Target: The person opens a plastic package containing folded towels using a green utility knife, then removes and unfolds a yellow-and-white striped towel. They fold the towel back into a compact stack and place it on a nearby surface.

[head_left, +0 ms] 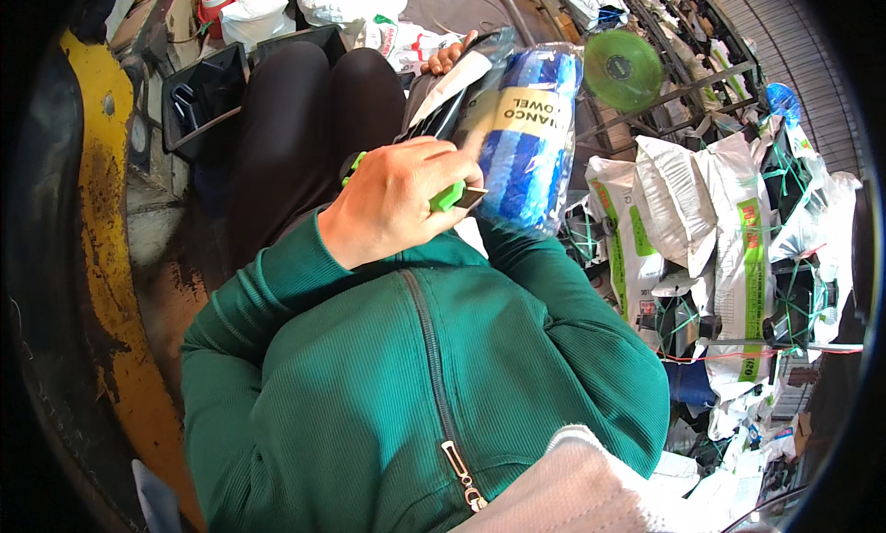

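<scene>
My left hand (401,196) is closed around a green box cutter (448,197). Its metal blade points right and lies close to the edge of a clear plastic package. Inside that wrapping is a rolled blue towel (521,178) with a pale paper band. Dark plastic packaging (494,53) lies along the towel's left side. My right forearm passes beneath the package, and the fingers of my right hand (447,57) curl over the far edge of the dark plastic. Most of that hand is hidden. Whether the blade touches the wrapping, I cannot tell.
Black bins (203,108) stand left of my legs, near a worn yellow metal frame (97,164). White plastic bags (355,2) lie ahead. To the right are a green disc (623,70) and several stuffed white sacks (738,247) among racks.
</scene>
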Tool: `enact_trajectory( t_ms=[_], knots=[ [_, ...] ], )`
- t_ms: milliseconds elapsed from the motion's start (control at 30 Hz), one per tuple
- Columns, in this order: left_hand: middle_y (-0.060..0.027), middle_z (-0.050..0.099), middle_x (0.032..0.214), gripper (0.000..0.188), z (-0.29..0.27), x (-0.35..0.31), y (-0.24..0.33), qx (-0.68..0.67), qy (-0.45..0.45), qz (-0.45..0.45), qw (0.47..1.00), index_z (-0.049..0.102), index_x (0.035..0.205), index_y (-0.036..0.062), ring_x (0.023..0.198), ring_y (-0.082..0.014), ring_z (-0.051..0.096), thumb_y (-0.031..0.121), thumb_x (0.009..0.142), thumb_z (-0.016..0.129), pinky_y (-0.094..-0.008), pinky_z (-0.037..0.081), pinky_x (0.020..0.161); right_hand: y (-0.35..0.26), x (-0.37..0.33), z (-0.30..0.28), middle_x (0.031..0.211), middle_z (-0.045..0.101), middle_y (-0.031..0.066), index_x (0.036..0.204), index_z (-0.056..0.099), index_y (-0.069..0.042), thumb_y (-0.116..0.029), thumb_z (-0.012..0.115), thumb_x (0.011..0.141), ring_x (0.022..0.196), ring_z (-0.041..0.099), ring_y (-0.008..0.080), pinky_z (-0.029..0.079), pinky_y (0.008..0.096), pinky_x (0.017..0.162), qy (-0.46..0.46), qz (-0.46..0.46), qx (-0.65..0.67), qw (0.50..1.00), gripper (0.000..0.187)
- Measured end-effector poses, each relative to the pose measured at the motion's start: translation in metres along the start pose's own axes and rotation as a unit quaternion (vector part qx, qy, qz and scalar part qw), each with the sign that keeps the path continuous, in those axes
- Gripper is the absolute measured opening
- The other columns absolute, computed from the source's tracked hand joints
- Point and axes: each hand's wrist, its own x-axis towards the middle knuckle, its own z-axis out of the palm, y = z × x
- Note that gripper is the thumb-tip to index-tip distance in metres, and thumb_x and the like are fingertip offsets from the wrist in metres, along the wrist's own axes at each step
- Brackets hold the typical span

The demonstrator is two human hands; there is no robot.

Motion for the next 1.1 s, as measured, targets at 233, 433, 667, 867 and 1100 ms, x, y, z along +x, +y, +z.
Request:
enact_trajectory(
  t_ms=[233, 433, 667, 867, 1100],
  knots=[
    [-0.0062, 0.063, 0.078, 0.013, -0.052, 0.008, -0.024, 0.100, 0.193, 0.001, 0.976, 0.062, 0.094, 0.0057, 0.070, -0.0180, 0.061, 0.011, 0.083, 0.065, -0.0305, 0.049, 0.062, -0.035, 0.020, 0.061, 0.077, 0.067, 0.0047, 0.084, 0.069, -0.005, -0.054, 0.053, 0.088, 0.075, 0.061, 0.0167, 0.047, 0.0334, 0.074, -0.048, 0.004, -0.062, 0.997, 0.051],
    [-0.0101, 0.061, 0.100, 0.038, -0.201, 0.014, 0.002, 0.179, 0.478, -0.054, 0.858, 0.053, 0.115, -0.0011, 0.073, -0.0093, 0.061, 0.020, 0.086, 0.065, -0.0201, 0.043, 0.052, -0.048, 0.057, 0.123, 0.069, 0.065, 0.0103, 0.075, 0.068, -0.009, -0.064, 0.052, 0.082, 0.070, 0.063, 0.0248, 0.048, 0.0375, 0.069, -0.135, -0.133, -0.382, 0.905, 0.058],
    [-0.0185, 0.064, 0.104, 0.051, -0.290, 0.056, -0.040, 0.174, 0.417, -0.141, 0.881, 0.047, 0.127, -0.0006, 0.085, -0.0179, 0.064, 0.024, 0.086, 0.063, -0.0282, 0.049, 0.069, -0.046, 0.033, 0.144, 0.086, 0.067, 0.0123, 0.097, 0.066, -0.010, -0.047, 0.055, 0.088, 0.084, 0.064, 0.0263, 0.048, 0.0388, 0.078, -0.252, -0.223, -0.390, 0.857, 0.040],
    [-0.0204, 0.064, 0.101, 0.041, -0.329, 0.104, -0.062, 0.495, 0.461, -0.112, 0.728, 0.053, 0.119, -0.0006, 0.093, -0.0282, 0.062, 0.021, 0.085, 0.058, -0.0366, 0.049, 0.081, -0.048, 0.028, 0.060, 0.099, 0.066, 0.0040, 0.106, 0.066, -0.003, -0.025, 0.058, 0.092, 0.095, 0.059, 0.0126, 0.044, 0.0269, 0.089, -0.216, -0.185, -0.236, 0.929, 0.027],
    [-0.0130, 0.066, 0.086, 0.037, -0.351, 0.098, -0.025, 0.416, 0.541, -0.042, 0.729, 0.057, 0.098, -0.0031, 0.072, -0.0179, 0.064, 0.021, 0.073, 0.072, -0.0273, 0.052, 0.065, -0.139, -0.057, 0.004, 0.105, 0.063, 0.0098, 0.100, 0.062, 0.002, -0.011, 0.053, 0.089, 0.102, 0.056, 0.0179, 0.041, 0.0315, 0.091, -0.282, -0.248, -0.095, 0.922, 0.019]
  ],
)
